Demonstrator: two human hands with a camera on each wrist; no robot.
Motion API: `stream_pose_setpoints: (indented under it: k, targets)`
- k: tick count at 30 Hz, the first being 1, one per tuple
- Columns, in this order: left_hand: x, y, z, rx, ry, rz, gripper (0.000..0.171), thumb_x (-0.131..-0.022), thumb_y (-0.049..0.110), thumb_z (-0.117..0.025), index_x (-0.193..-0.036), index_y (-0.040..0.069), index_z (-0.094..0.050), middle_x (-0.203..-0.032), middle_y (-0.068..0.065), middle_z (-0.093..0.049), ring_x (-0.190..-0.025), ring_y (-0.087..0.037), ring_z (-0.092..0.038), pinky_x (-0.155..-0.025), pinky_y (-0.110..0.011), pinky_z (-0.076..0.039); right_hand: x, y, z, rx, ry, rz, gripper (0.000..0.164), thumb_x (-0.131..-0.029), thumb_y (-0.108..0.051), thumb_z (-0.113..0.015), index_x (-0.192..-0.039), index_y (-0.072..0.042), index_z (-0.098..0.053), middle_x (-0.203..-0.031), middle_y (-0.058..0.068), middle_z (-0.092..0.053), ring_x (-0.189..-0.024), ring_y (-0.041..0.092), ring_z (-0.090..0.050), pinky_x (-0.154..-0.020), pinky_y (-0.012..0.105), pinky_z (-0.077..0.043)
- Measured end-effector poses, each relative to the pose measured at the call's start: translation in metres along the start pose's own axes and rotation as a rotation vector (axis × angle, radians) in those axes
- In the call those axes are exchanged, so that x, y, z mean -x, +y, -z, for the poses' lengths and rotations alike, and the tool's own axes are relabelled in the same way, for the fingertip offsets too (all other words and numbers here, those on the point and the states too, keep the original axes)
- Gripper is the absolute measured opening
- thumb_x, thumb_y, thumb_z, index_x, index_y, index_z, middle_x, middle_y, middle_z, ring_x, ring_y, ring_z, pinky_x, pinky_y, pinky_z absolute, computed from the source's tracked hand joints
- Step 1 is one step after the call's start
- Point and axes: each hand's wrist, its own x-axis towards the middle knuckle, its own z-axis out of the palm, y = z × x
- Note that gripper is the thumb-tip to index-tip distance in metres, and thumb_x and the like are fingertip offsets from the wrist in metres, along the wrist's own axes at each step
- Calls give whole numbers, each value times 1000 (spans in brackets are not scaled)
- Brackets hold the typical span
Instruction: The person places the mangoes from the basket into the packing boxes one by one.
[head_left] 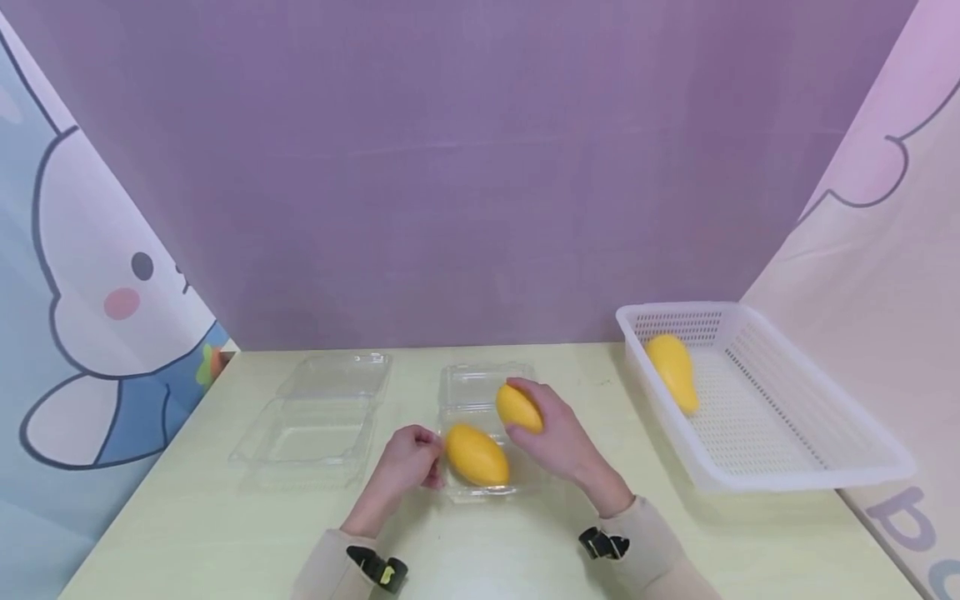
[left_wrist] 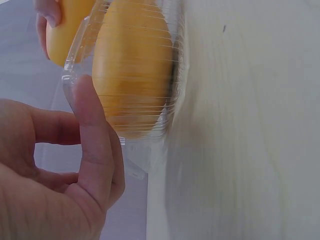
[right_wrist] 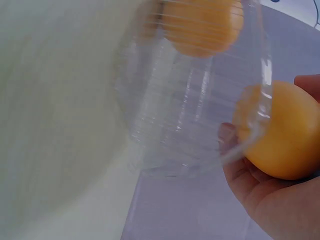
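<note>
A clear plastic clamshell container [head_left: 480, 490] lies unfolded in the middle of the table, with a yellow mango [head_left: 477, 455] in its near half. My left hand [head_left: 411, 458] pinches the container's left rim between thumb and fingers; the left wrist view shows the thumb [left_wrist: 92, 120] along the clear wall. A second mango [head_left: 519, 408] is in my right hand [head_left: 557, 435], held over the right side of the container. In the right wrist view the fingers wrap round this mango [right_wrist: 285, 132], just beyond the container's rim.
Another open clear clamshell container [head_left: 311, 433] sits on the table to the left. At the right stands a white perforated basket [head_left: 795, 479] with one mango [head_left: 672, 372] against its left wall. A purple panel [head_left: 465, 183] rises behind the table.
</note>
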Motion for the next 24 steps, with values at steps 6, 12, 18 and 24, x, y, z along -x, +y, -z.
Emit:
stream_pose_setpoints:
  k: [6, 12, 18, 24]
  targets:
    - [2, 2, 1, 6, -2, -5, 21, -91, 10, -54, -106, -6, -52, -79, -18, -58, -56, -18, -57, -55, -31, -56, 0, 5, -8, 43, -24, 34, 63, -80, -23, -70, -139, -22, -47, -123, -3, -53, -90, 14, -51, -77, 34, -46]
    - [2, 3, 0, -2, 2, -11, 21, -92, 10, -54, -105, -6, -53, -79, -18, -58, -56, -18, -57, -54, -30, -56, 1, 6, -13, 113, -67, 36, 63, -81, -27, -70, -139, -23, -46, -131, -2, -51, -100, 13, -53, -86, 37, -47]
    - [0, 2, 0, 8, 3, -7, 19, -91, 9, -53, -104, -6, -53, -78, -18, -58, -56, -18, -56, -54, -30, -56, 3, 6, -16, 200, -117, 38, 63, -84, -31, -68, -141, -25, -43, -134, 2, -49, -113, 21, -53, -93, 45, -46]
    - [-1, 0, 1, 4, 3, -1, 18, -91, 10, -53, -102, -5, -53, -78, -18, -58, -55, -17, -57, -54, -31, -56, 6, 4, -18, 263, -132, 44, 62, -86, -33, -66, -142, -26, -41, -134, 5, -48, -114, 24, -52, -92, 48, -46]
